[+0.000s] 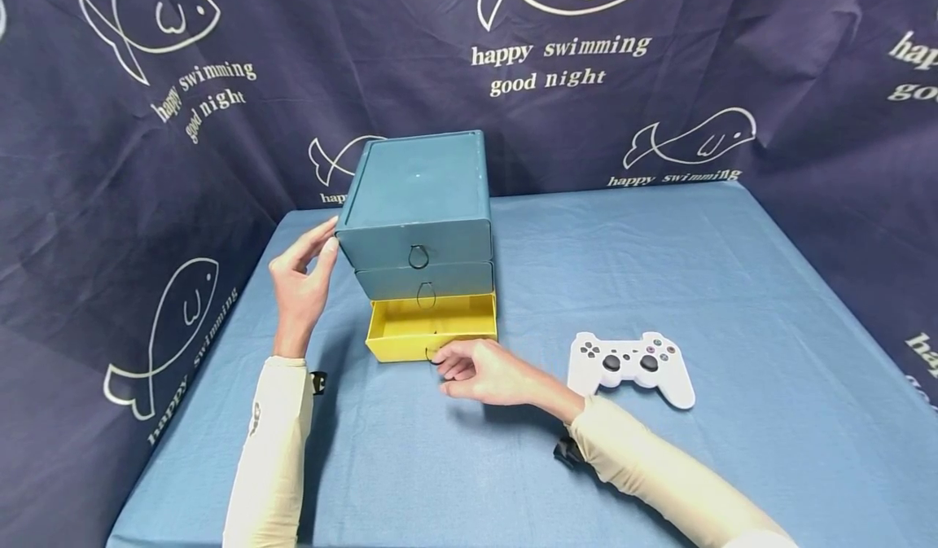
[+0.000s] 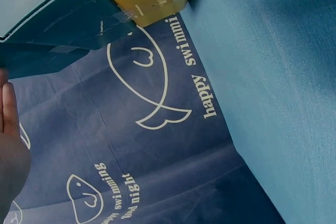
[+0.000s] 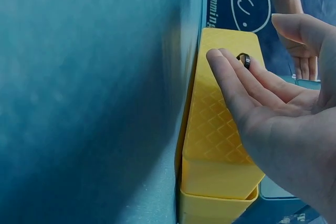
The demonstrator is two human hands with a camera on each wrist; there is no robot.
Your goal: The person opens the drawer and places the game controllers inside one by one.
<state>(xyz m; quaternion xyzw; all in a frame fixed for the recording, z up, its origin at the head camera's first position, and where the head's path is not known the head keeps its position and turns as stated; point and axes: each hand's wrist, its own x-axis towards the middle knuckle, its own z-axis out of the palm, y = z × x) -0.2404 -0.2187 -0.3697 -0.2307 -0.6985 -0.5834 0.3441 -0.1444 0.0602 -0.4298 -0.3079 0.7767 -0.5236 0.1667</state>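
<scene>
Blue table [image 1: 733, 287]. Drawer cabinet [image 1: 418, 181] on it; yellow bottom drawer [image 1: 403, 348] juts out. White controller [image 1: 630, 357] well apart, right. Left hand [image 1: 302, 278], fingers extended, touches cabinet's left front corner. Right hand [image 1: 484, 373] at drawer's black loop [image 3: 247, 63]; whether hooked, cannot tell.

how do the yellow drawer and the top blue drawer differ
The yellow drawer is open, its inside showing, while the top blue drawer is shut. The yellow drawer sits lowest; the top blue drawer sits highest. Both have a dark loop on the front.
</scene>
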